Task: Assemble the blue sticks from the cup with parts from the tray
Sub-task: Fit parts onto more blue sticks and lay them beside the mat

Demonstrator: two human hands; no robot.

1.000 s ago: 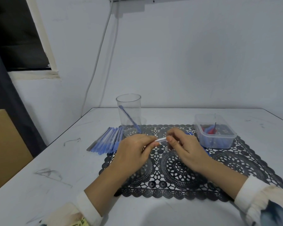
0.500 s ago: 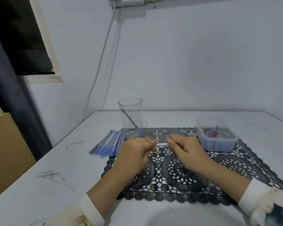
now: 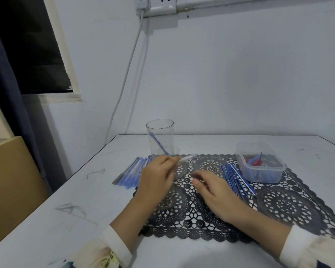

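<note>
Head view. I have only this one camera to go by.

The left hand hovers over the far left part of the black lace mat. Its fingers are curled and pinch a pale pen barrel, which points up and to the right. The barrel is smeared by motion, so I cannot tell whether it already has a stick inside or a cap on it.

The right hand is low over the middle of the mat, apart from the left hand and from the barrel. Its fingers are loosely bent and I see nothing in them, though the fingertips are blurred.

The clear cup stands upright at the mat's far left edge. A single blue stick leans inside it.

A row of blue pens lies side by side on the white table, just left of the mat. I read these as finished ones.

On the right part of the mat, just beside the tray, a bundle of loose blue sticks lies fanned out. The tray is a clear plastic box holding small blue and red parts.

My judgement is that the task is well under way but not near its end. One pen is in hand, and the stick in the cup and the bundle on the mat are not yet assembled.
</note>
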